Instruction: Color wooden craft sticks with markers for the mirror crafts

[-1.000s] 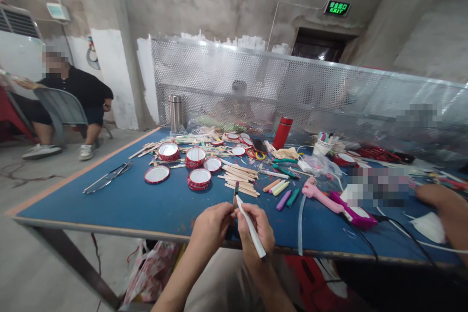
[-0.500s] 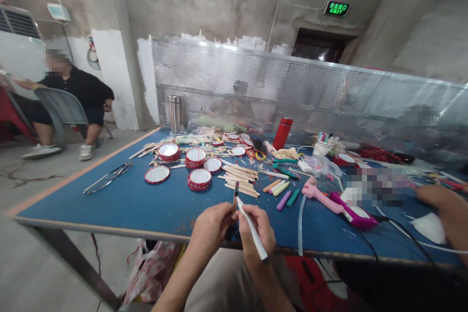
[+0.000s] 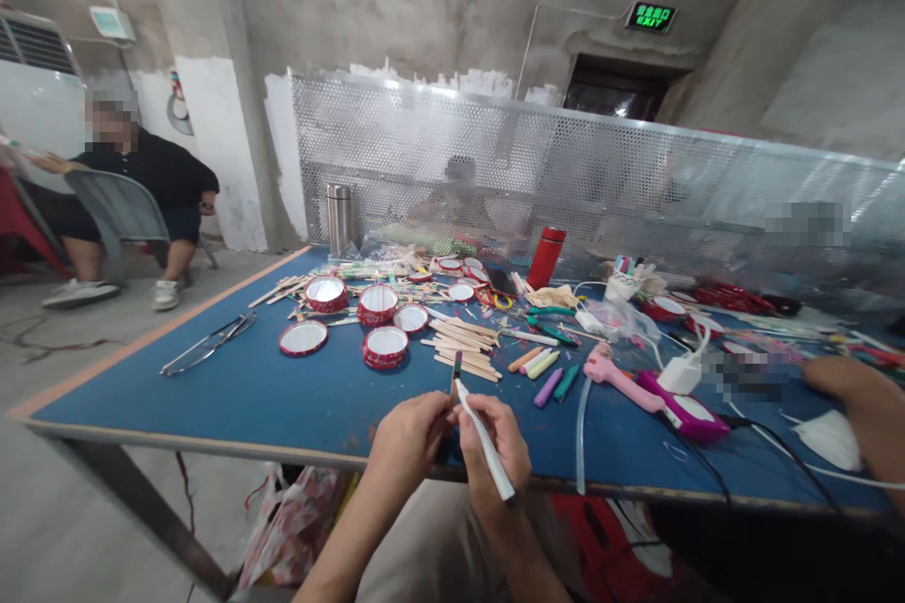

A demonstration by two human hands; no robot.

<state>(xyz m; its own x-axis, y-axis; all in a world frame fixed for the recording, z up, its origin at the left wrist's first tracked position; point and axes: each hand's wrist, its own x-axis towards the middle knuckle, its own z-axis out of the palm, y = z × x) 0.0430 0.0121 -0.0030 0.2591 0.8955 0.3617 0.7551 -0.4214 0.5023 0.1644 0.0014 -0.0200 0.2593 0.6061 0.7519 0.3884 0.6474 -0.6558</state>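
Near the table's front edge, my left hand (image 3: 408,441) pinches a wooden craft stick (image 3: 456,367) upright; its upper part is coloured dark. My right hand (image 3: 499,452) is closed round a white marker pen (image 3: 489,448), its tip against or very close to the stick. Just beyond my hands lies a pile of plain craft sticks (image 3: 463,344). To the left are several round mirrors with red patterned rims, among them a single one (image 3: 304,337) and a stack (image 3: 386,349). Right of the sticks lie several coloured markers, including a purple one (image 3: 549,387) and a green one (image 3: 567,383).
A pink glue gun (image 3: 622,379) rests on the right, beside a white charger (image 3: 680,372) and cables. Eyeglasses (image 3: 208,344) lie on the left. A red bottle (image 3: 547,257) and a steel flask (image 3: 339,219) stand behind. Another person's arm (image 3: 859,415) reaches in at right.
My hands stay nearly in place, with the marker tip still at the stick's dark part. The pen has shifted only very slightly.
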